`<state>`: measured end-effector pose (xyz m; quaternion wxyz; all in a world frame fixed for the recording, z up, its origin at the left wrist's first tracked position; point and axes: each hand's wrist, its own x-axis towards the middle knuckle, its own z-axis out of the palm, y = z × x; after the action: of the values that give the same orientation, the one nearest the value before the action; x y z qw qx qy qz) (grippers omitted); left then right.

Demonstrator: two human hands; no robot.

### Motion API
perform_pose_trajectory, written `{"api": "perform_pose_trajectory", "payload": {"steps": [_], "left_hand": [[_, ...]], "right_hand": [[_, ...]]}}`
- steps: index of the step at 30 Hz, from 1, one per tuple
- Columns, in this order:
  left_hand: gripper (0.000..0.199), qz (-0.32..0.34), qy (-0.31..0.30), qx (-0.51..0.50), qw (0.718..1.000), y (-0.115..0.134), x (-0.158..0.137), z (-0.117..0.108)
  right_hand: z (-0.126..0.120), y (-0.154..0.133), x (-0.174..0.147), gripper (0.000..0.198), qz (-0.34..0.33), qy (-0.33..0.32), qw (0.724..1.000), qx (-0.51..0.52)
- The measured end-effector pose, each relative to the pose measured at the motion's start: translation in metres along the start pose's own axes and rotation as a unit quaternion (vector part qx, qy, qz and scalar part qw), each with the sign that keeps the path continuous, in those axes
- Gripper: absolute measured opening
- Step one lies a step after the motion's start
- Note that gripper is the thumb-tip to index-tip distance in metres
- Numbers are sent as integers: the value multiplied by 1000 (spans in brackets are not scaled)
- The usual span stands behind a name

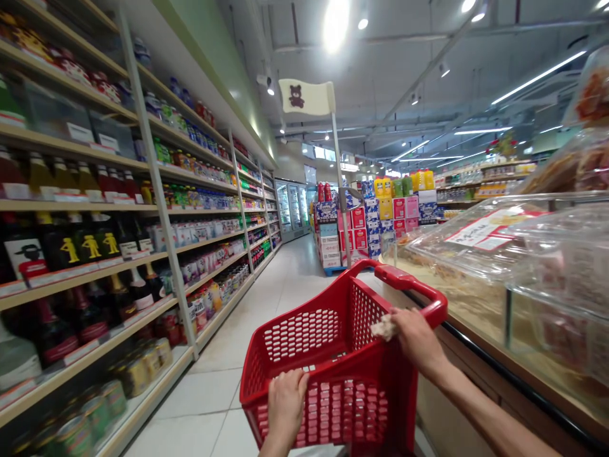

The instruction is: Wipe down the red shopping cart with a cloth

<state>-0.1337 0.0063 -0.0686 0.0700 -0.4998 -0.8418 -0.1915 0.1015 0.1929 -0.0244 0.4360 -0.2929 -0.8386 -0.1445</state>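
Observation:
A red plastic shopping cart (402,397) with perforated walls is in front of me, turned at an angle. My left hand (287,397) is closed over the near rim of its basket, knuckles up. Against the right side of the cart, just below the thick red handle (431,298), my right hand (419,339) is closed, its fingers partly hidden. A crumpled off-white wad (384,327), like tissue, sticks out from those fingers. A pole rises from the cart's far end with a cream bear flag (307,97).
Tall shelves (183,247) of bottles and cans line the left. A display counter (476,362) with clear food packs (480,235) runs close along the right. Stacked drink cartons (352,238) stand on a blue pallet ahead. Glass-door coolers (291,209) are farther back beyond the tiled aisle (266,292).

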Motion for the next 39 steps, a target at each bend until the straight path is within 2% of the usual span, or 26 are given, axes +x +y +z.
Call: {"api": "perform_pose_trajectory", "payload": {"steps": [2,4,5,8,9,11,13,16,18,21,23,25,29,31,33,35,36,39], "left_hand": [[40,0,8,-2,1000,2,-1,1],[40,0,13,-5,1000,5,-2,2],[40,0,15,-6,1000,6,-2,2],[39,-4,15,-7,1000,6,-2,0],[38,-7,11,-6,1000,6,-2,-1],[37,-10,6,-4,1000,4,-2,-2],[37,-8,9,-4,1000,4,-2,-2],[38,-6,25,-2,1000,5,-2,1],[39,-6,26,1,1000,6,-2,2],[39,-3,17,-2,1000,4,-2,2],[37,2,7,-9,1000,2,-2,1],[34,10,6,-13,1000,-1,-3,1],[30,7,19,9,1000,0,-4,4],[31,4,16,18,1000,1,-3,3],[33,4,11,19,1000,2,-3,3],[34,5,6,17,1000,1,-3,2],[34,5,5,17,1000,1,-3,2],[35,8,13,16,1000,1,-3,4]], "right_hand": [[-10,22,8,23,47,37,996,-63],[-2,13,9,21,54,45,994,-88],[8,-1,6,21,36,42,995,-81],[38,-45,-7,23,-73,35,997,-15],[42,-52,-10,25,-105,33,994,-2],[35,-43,-11,30,-127,24,992,-9],[16,-14,-7,34,-89,15,994,-55],[-5,20,-1,35,10,28,991,-134],[0,16,-4,35,13,43,990,-137],[22,-15,-16,38,-78,45,993,-74],[26,-23,-20,40,-120,33,991,-44],[18,-13,-17,39,-96,22,994,-52],[2,7,-11,37,14,34,993,-111],[8,-4,-16,38,-12,39,995,-96],[17,-18,-21,40,-81,29,994,-62],[17,-19,-21,40,-112,11,992,-48],[13,-13,-19,39,-98,5,994,-55],[-5,12,-10,36,11,18,994,-107]]}}
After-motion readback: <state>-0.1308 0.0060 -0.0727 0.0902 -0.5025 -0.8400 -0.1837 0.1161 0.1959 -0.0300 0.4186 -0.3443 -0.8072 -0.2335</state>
